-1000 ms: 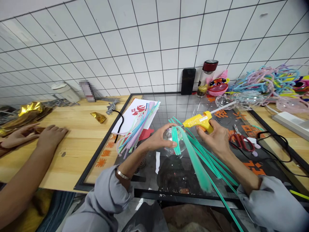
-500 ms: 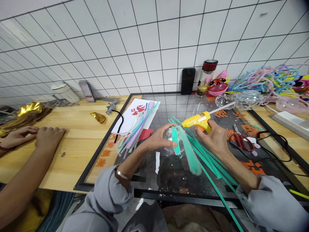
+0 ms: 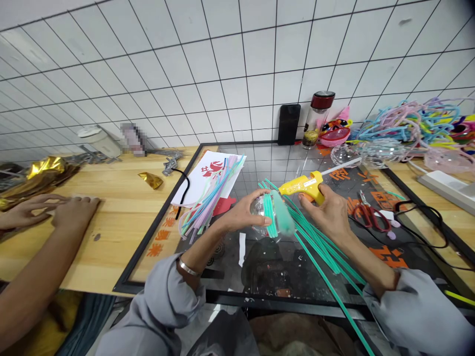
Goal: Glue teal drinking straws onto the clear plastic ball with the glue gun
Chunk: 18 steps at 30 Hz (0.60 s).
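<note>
My left hand (image 3: 243,213) is closed around a clear plastic ball (image 3: 260,230), its thumb pressing on green strips (image 3: 272,217), likely pipe cleaners, laid across the front. Beside them a loose green strip (image 3: 285,222) hangs from the top of the ball, smeared by motion. My right hand (image 3: 328,207) grips a yellow hot glue gun (image 3: 300,186), a white glue stick (image 3: 341,166) jutting from its back. The nozzle points left at the upper right of the ball; whether it touches is hard to make out. Behind lie more green pipe cleaners (image 3: 322,247).
Pastel pipe cleaners (image 3: 211,202) lie on white paper (image 3: 193,173) at the left. Red-handled scissors (image 3: 371,217) and a black cord (image 3: 426,242) are at the right. A phone (image 3: 289,124) and glass bottle (image 3: 317,123) stand by the wall. Another person's hands (image 3: 76,210) rest at far left.
The loose green strip has grown shorter below the ball, its free end rising from near the table's front edge to the ball's lower side. Both my hands have stayed almost still.
</note>
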Available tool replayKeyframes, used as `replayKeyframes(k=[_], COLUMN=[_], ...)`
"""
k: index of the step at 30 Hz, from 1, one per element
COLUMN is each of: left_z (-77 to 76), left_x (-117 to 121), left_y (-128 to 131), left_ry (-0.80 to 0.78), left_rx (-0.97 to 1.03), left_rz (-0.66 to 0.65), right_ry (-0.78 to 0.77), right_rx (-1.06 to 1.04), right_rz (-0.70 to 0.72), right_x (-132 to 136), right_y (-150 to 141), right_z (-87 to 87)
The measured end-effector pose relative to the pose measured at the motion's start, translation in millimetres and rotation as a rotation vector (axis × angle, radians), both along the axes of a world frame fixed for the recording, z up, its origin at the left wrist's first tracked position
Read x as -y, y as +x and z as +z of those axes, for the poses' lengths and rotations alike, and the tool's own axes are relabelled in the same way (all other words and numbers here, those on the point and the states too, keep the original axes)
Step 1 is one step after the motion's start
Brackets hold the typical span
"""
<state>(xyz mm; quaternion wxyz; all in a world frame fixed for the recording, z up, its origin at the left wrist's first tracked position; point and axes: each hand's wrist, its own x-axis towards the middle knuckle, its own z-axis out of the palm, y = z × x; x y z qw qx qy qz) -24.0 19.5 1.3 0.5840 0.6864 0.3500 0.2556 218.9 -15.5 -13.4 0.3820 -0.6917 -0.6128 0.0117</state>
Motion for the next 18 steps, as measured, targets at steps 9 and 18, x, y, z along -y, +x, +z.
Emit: replayKeyframes(k=[9,18], left_z=[5.5,1.0], left_x=[1.7,1.4], left_y=[1.2,0.7], left_ry=[0.034,0.007], left_rx=[-0.011,0.025], left_rz=[-0.001,-0.007], right_ry=[-0.037,-0.027], right_rx=[-0.022,-0.018], right_rz=[-0.016,-0.012], right_x=[0.3,0.3], right_y=[-1.6,-1.9], right_z=[5.2,6.7])
